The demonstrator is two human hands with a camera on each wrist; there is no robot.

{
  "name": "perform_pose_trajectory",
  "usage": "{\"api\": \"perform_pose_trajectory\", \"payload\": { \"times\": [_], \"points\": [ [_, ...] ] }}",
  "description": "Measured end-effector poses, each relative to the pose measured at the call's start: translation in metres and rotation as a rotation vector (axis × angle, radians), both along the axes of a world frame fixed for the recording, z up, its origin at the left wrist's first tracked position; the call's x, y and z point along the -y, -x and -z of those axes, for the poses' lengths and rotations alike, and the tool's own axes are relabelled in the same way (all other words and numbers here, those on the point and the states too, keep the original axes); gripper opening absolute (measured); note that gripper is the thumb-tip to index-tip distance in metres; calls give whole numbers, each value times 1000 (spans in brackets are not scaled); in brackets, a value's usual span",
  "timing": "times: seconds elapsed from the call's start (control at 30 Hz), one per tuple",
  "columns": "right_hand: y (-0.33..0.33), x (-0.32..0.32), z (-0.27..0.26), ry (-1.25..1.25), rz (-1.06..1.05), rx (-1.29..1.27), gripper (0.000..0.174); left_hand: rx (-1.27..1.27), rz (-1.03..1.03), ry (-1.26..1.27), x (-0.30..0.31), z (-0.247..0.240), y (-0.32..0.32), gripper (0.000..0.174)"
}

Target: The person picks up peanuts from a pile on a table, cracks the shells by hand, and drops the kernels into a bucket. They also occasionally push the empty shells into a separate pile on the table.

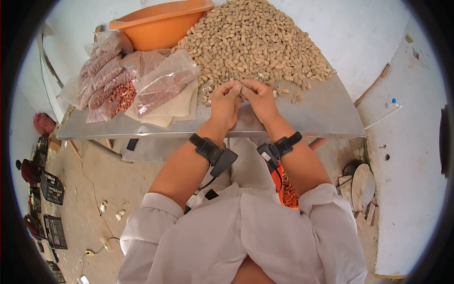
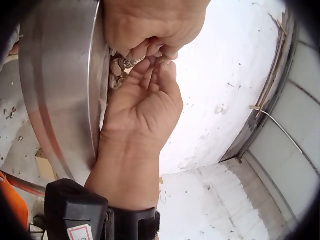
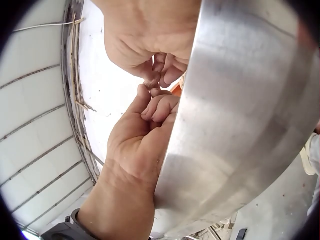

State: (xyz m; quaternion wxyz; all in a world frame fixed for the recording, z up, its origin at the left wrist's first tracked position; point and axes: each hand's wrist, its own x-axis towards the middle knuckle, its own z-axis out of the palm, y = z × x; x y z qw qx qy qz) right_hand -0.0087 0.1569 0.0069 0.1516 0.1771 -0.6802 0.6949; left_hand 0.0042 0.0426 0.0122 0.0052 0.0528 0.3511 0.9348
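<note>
Both my hands meet at the near edge of the steel table [image 1: 326, 116], just in front of a big heap of unshelled peanuts [image 1: 255, 38]. My left hand [image 1: 226, 103] [image 2: 142, 107] and right hand [image 1: 259, 97] [image 3: 135, 140] pinch one peanut [image 1: 240, 85] [image 3: 150, 83] between their curled fingertips. In the left wrist view a few shell bits [image 2: 117, 70] lie by the table rim under the fingers. The fingers hide most of the peanut.
An orange basin [image 1: 158, 23] stands at the back left. Clear bags of red shelled peanuts [image 1: 113, 83] lie on the table's left part. Shell scraps [image 1: 295, 97] lie by the heap. Below the table, an orange container of kernels [image 1: 287, 193] sits by my knee.
</note>
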Motion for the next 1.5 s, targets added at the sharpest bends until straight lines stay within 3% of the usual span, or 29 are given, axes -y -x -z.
{"api": "perform_pose_trajectory", "payload": {
  "times": [0.2,0.43,0.63,0.73,0.83,1.13,1.23,1.5],
  "points": [
    [-1,0,3,-142,49,-48,21,-101,80,21,6,4,1,8],
    [-4,2,3,-397,237,-233,20,-116,24,70,3,12,5,6],
    [-2,3,3,-459,275,-266,18,-73,-4,107,2,14,8,5],
    [-4,5,0,-228,158,-7,16,-72,4,113,2,12,7,6],
    [-1,5,2,7,49,59,15,-85,4,122,0,12,7,6],
    [2,11,3,166,38,123,13,-98,-89,112,-7,12,10,11],
    [3,22,4,258,98,190,13,-69,-105,138,-6,13,10,8],
    [6,35,1,579,16,318,10,-59,-130,149,-5,9,5,7]
  ]
}}
